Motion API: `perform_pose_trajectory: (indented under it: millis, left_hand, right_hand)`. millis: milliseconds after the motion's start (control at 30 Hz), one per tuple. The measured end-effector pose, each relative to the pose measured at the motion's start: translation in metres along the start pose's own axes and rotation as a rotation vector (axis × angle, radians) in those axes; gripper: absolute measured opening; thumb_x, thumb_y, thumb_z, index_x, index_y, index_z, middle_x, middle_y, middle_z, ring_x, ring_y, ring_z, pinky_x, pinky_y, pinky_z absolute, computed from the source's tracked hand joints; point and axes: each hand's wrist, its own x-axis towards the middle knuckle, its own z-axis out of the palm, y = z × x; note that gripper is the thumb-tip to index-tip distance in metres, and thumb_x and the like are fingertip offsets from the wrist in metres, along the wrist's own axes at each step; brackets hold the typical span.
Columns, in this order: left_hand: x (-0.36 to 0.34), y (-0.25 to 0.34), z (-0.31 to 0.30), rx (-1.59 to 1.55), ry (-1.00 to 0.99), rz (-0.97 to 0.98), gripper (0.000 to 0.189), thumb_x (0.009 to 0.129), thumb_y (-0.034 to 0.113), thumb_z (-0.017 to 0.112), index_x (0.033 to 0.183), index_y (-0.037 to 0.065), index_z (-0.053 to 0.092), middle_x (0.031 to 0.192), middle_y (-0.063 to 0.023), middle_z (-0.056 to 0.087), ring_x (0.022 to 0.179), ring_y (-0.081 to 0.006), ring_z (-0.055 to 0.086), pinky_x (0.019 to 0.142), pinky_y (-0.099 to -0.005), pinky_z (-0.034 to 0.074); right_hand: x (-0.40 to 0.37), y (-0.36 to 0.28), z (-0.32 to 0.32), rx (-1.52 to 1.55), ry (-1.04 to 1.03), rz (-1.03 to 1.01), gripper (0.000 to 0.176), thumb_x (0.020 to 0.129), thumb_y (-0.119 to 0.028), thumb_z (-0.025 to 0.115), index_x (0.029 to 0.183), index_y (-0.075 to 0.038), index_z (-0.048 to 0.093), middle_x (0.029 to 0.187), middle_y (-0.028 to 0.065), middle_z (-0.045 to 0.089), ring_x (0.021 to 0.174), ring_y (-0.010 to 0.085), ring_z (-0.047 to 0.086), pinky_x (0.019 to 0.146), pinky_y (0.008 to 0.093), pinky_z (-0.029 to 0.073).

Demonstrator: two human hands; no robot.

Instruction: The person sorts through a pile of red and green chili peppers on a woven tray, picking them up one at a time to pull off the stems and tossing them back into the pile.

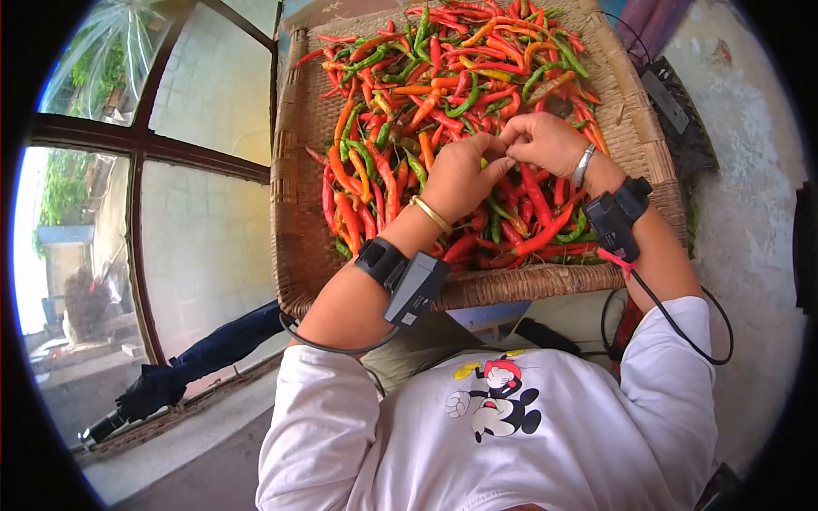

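Both hands meet over a heap of red, orange and green chili peppers in a woven wicker basket. My left hand, with a gold bangle at the wrist, has its thumb and fingers pinched together. Its fingertips touch or nearly touch those of my right hand, which wears a silver bracelet and is pinched as well. Whatever lies between the fingertips is too small and covered to name. Just below them, long red chilies lie in the heap.
A framed window runs along the left, with a folded dark umbrella leaning on its sill. A black device with a cable is right of the basket. Strapped boxes with cables sit on both forearms. A rough wall stands right.
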Motion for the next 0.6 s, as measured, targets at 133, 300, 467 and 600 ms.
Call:
perform_pose_trajectory:
  millis: [133, 300, 467, 600]
  left_hand:
    - [0.003, -0.002, -0.004, -0.307, -0.131, -0.050, 0.022, 0.077, 0.019, 0.062, 0.089, 0.001, 0.059, 0.075, -0.0056, 0.062, 0.065, -0.0135, 0.058, 0.059, -0.0270, 0.046]
    - [-0.003, 0.008, -0.003, -0.524, -0.381, -0.208, 0.023, 0.080, 0.021, 0.060, 0.092, 0.001, 0.057, 0.070, 0.0010, 0.058, 0.056, -0.0044, 0.050, 0.052, -0.0196, 0.043]
    - [0.001, 0.007, -0.007, -0.644, -0.276, -0.322, 0.025, 0.083, 0.026, 0.056, 0.091, 0.003, 0.058, 0.069, 0.0022, 0.056, 0.055, -0.0031, 0.048, 0.048, -0.0174, 0.040]
    - [0.001, 0.002, -0.004, -0.638, -0.263, -0.264, 0.024, 0.083, 0.026, 0.056, 0.089, 0.003, 0.059, 0.068, 0.0020, 0.057, 0.053, -0.0031, 0.047, 0.047, -0.0167, 0.039]
  right_hand:
    - [0.001, -0.007, -0.008, 0.507, 0.206, -0.120, 0.010, 0.078, -0.008, 0.054, 0.086, -0.003, 0.055, 0.066, -0.0014, 0.053, 0.050, 0.0036, 0.046, 0.042, 0.0175, 0.038]
    - [-0.001, -0.002, -0.008, 0.942, 0.304, -0.238, 0.011, 0.081, -0.010, 0.053, 0.089, -0.003, 0.055, 0.070, -0.0001, 0.055, 0.051, 0.0028, 0.048, 0.042, 0.0165, 0.039]
    - [0.002, 0.008, -0.015, 1.129, 0.390, -0.309, 0.011, 0.082, -0.009, 0.050, 0.091, -0.004, 0.054, 0.071, 0.0006, 0.056, 0.052, 0.0040, 0.048, 0.046, 0.0190, 0.041]
    - [0.000, 0.010, -0.020, 1.143, 0.505, -0.290, 0.013, 0.082, -0.009, 0.050, 0.093, -0.004, 0.053, 0.071, 0.0004, 0.055, 0.055, 0.0049, 0.048, 0.047, 0.0192, 0.040]
